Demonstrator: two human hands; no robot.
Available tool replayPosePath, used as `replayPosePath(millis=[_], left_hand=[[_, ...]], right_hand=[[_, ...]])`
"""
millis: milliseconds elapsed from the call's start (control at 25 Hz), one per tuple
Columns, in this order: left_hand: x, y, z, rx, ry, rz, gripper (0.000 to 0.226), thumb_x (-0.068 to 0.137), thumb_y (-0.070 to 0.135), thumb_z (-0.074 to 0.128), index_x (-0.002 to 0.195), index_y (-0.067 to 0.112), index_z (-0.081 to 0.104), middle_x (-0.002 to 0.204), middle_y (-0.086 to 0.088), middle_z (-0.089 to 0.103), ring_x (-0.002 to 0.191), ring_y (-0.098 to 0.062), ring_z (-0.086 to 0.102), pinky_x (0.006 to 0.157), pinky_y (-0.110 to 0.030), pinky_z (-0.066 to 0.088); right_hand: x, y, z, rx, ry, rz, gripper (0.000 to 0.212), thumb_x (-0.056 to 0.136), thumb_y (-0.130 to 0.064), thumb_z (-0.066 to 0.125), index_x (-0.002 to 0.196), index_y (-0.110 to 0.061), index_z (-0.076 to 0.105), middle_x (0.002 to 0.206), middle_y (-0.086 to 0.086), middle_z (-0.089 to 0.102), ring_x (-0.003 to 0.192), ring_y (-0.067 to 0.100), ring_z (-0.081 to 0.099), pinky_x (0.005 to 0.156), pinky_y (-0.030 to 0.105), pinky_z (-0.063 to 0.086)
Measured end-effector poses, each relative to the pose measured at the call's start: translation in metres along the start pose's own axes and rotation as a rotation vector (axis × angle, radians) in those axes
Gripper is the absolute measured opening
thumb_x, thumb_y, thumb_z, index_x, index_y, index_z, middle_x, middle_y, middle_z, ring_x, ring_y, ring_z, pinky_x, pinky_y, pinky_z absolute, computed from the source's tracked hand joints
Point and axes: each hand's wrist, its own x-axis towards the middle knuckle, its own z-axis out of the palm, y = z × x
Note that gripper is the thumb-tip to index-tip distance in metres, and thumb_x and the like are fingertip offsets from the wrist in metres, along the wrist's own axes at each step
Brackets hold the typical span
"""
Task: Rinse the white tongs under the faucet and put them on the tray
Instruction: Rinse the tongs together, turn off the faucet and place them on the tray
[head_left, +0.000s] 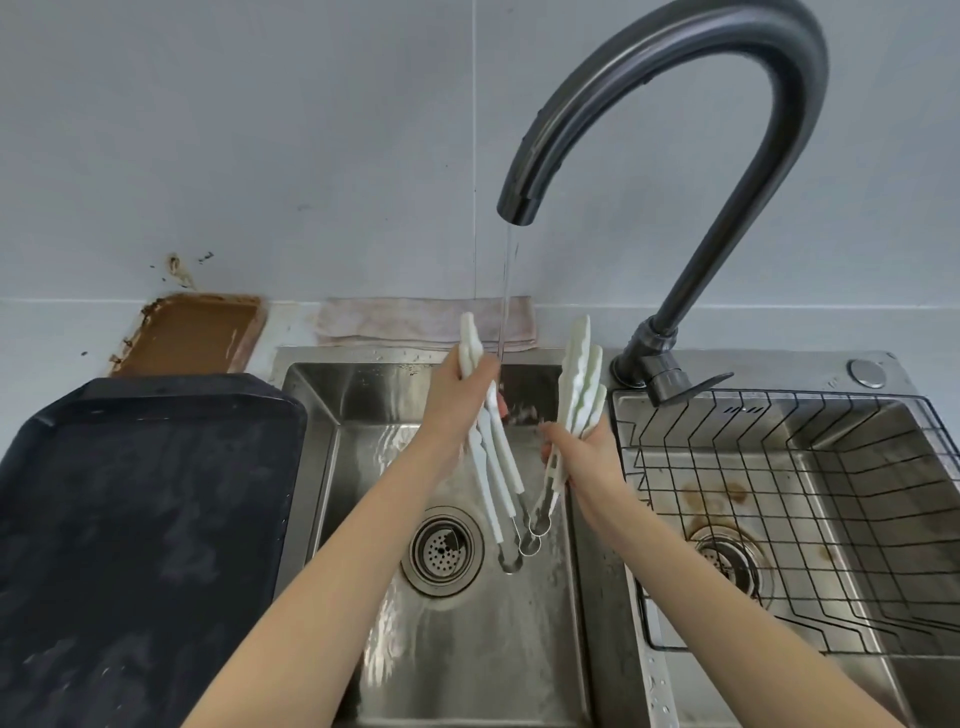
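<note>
My left hand (457, 400) grips a bundle of white tongs (493, 467) over the left sink basin, scalloped tips pointing up, wire loop ends hanging down near the drain. A thin stream of water from the dark curved faucet (675, 93) lands right at the left hand's grip. My right hand (584, 449) holds another bundle of white tongs (582, 379), likewise tips up, beside the stream and apart from it. The black tray (130, 519) lies on the counter left of the sink, with nothing on it.
The left sink basin (363, 395) is wet, its drain strainer (444, 551) below the tongs. The right basin holds a black wire rack (805, 493). A folded cloth (415, 319) and a brown tray (192, 332) sit against the back wall.
</note>
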Motion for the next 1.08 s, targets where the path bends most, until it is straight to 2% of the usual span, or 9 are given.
replayPosePath(millis=[80,200,280,400,520,680,760,880,1080], left_hand=[[0.001,-0.007,-0.004,-0.074,0.040,-0.009,0.021,0.091,0.015,0.050,0.071,0.017,0.046,0.046,0.004,0.048,0.035,-0.005,0.046,0.046,-0.023,0.043],[0.003,-0.010,-0.013,-0.115,0.094,-0.010,0.009,0.091,0.009,0.049,0.086,0.016,0.052,0.055,0.000,0.041,0.033,-0.001,0.041,0.039,-0.016,0.039],[0.006,-0.012,-0.021,-0.206,0.105,-0.038,0.014,0.090,0.004,0.047,0.091,0.016,0.054,0.056,0.000,0.038,0.032,-0.003,0.038,0.037,-0.017,0.037],[0.008,-0.012,-0.031,-0.373,0.094,-0.073,0.022,0.088,-0.001,0.042,0.092,0.017,0.054,0.048,0.004,0.038,0.033,-0.004,0.034,0.036,-0.016,0.033],[0.009,-0.008,-0.035,-0.424,0.090,-0.075,0.024,0.089,0.000,0.042,0.089,0.020,0.056,0.043,0.008,0.039,0.034,-0.005,0.034,0.037,-0.016,0.032],[0.010,-0.006,-0.040,-0.540,0.078,-0.124,0.020,0.091,0.007,0.046,0.091,0.022,0.058,0.045,0.007,0.041,0.033,-0.005,0.036,0.036,-0.015,0.034],[0.009,-0.009,-0.040,-0.592,0.054,-0.128,0.018,0.092,0.008,0.048,0.094,0.023,0.058,0.050,0.006,0.045,0.037,-0.006,0.039,0.039,-0.017,0.038],[0.007,-0.013,-0.041,-0.586,0.035,-0.089,0.023,0.091,0.005,0.047,0.098,0.025,0.057,0.054,0.005,0.049,0.043,-0.007,0.044,0.047,-0.020,0.044],[0.009,-0.014,-0.039,-0.440,0.009,0.002,0.028,0.089,0.001,0.050,0.093,0.026,0.059,0.061,0.005,0.058,0.062,-0.011,0.054,0.063,-0.026,0.047]], right_hand=[[-0.005,-0.003,0.000,-0.063,-0.052,-0.038,0.026,0.085,0.000,0.057,0.107,-0.011,0.049,0.066,0.004,0.053,0.057,0.016,0.054,0.060,0.029,0.051],[-0.011,-0.019,0.000,-0.103,-0.201,-0.036,0.019,0.086,-0.019,0.063,0.101,-0.022,0.050,0.073,0.002,0.057,0.064,0.015,0.061,0.075,0.035,0.056],[-0.009,-0.034,0.000,-0.124,-0.288,-0.038,0.025,0.086,-0.028,0.062,0.106,-0.018,0.051,0.074,0.001,0.060,0.065,0.016,0.063,0.080,0.039,0.057],[0.000,-0.056,0.013,-0.028,-0.316,-0.072,0.040,0.086,-0.023,0.062,0.120,-0.014,0.043,0.077,0.004,0.062,0.066,0.017,0.065,0.073,0.037,0.059],[0.008,-0.071,0.029,-0.082,-0.312,-0.193,0.051,0.089,-0.018,0.059,0.131,-0.033,0.033,0.079,0.001,0.063,0.062,0.009,0.065,0.066,0.026,0.060],[0.016,-0.083,0.039,-0.192,-0.340,-0.316,0.045,0.090,-0.021,0.057,0.124,-0.043,0.037,0.085,-0.001,0.052,0.057,-0.001,0.058,0.065,0.024,0.054],[0.018,-0.090,0.040,-0.193,-0.354,-0.317,0.045,0.088,-0.015,0.057,0.122,-0.038,0.040,0.093,0.004,0.049,0.051,0.001,0.058,0.060,0.025,0.057],[0.016,-0.100,0.040,-0.321,-0.361,-0.307,0.049,0.085,-0.007,0.052,0.129,-0.025,0.040,0.078,0.005,0.057,0.047,0.006,0.060,0.063,0.022,0.058],[0.012,-0.098,0.035,-0.334,-0.329,-0.327,0.018,0.083,-0.005,0.051,0.096,-0.018,0.052,0.068,0.003,0.053,0.044,0.000,0.054,0.053,0.017,0.049]])
